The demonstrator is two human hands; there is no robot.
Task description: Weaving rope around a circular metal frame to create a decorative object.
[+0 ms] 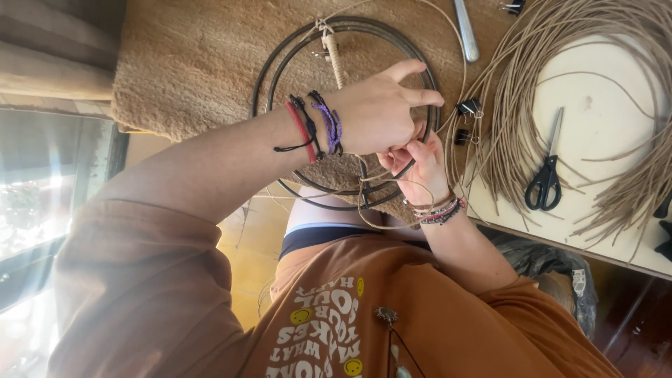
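Observation:
Two dark metal hoops (280, 63), one inside the other, lie on a tan fuzzy mat (189, 63). A short wrapped stretch of cord (335, 59) sits at the hoops' far side. My left hand (381, 105), with red, black and purple bracelets at the wrist, reaches over the hoops' right rim, two fingers stretched out and the rest curled down onto a tan cord (381, 224). My right hand (422, 170), with beaded bracelets at the wrist, pinches the same cord right under the left hand. The cord loops loosely down toward my lap.
A big bundle of tan cord (518, 91) lies on a white table (595, 119) at the right, with black scissors (547, 176) on it. Black binder clips (469, 108) sit near the hoops. A metal handle (465, 31) lies at the top. A window is at the left.

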